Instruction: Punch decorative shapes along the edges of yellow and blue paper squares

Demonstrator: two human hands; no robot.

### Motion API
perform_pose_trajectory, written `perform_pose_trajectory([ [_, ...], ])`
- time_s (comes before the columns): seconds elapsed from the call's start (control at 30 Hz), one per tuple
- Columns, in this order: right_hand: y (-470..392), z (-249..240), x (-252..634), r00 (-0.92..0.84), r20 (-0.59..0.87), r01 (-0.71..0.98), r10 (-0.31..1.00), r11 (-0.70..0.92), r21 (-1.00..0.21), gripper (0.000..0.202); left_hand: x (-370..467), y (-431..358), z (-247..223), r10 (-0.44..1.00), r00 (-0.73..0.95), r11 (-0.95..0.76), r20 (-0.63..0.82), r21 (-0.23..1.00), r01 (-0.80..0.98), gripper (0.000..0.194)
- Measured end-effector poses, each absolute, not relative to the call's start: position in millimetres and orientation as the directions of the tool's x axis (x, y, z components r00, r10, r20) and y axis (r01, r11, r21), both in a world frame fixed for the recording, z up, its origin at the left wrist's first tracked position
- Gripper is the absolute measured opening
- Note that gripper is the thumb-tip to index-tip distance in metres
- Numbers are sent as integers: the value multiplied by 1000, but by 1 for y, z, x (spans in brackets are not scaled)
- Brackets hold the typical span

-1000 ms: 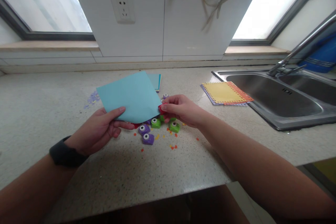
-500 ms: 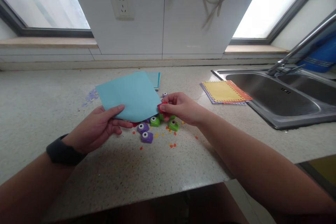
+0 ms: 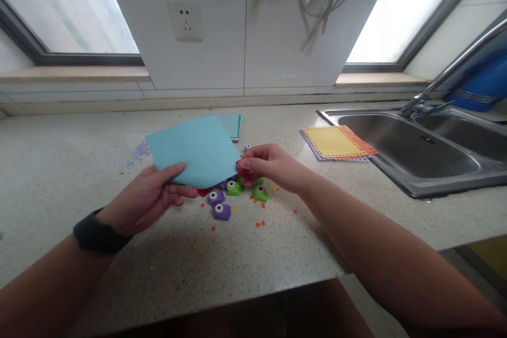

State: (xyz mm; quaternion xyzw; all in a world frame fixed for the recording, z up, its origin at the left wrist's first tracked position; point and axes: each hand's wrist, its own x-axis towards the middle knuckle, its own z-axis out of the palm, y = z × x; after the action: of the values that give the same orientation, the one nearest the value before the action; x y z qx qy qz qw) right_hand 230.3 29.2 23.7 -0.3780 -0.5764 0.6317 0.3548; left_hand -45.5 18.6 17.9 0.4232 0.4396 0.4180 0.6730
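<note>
A light blue sheet of paper (image 3: 194, 150) is held above the counter by my left hand (image 3: 158, 193), thumb on top and fingers beneath. My right hand (image 3: 267, 166) pinches a small red paper punch (image 3: 242, 165) at the sheet's right corner. Below and in front of the sheet lie purple punches (image 3: 222, 212) and green punches (image 3: 261, 193). Another red punch (image 3: 205, 191) shows partly under the sheet's lower edge. Orange and yellow paper bits (image 3: 259, 224) are scattered beside them.
Blue sheets (image 3: 232, 124) lie behind the held paper. Yellow and orange bordered cards (image 3: 336, 142) are stacked near the steel sink (image 3: 412, 182) on the right. Purple paper bits (image 3: 140, 152) lie at the left. The counter's front edge (image 3: 253, 291) runs below my hands.
The view has tilted slightly, so the scene sits a little lower. Both hands keep their holds on the sheet and the red punch, with almost no other movement.
</note>
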Motion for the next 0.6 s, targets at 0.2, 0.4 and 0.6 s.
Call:
perform_pose_trajectory([
  [0.2,31,25,234,-456,-64,-10,888,-77,-997,24,-46,18,19,936,264,289,-231,935,-206,11],
  [0.4,31,26,235,-430,-54,-47,901,-82,-995,21,-48,18,18,935,270,291,-230,932,-214,14],
  [0.6,33,29,242,-344,0,-37,939,-14,-999,22,-51,20,14,942,259,272,-215,938,-213,10],
])
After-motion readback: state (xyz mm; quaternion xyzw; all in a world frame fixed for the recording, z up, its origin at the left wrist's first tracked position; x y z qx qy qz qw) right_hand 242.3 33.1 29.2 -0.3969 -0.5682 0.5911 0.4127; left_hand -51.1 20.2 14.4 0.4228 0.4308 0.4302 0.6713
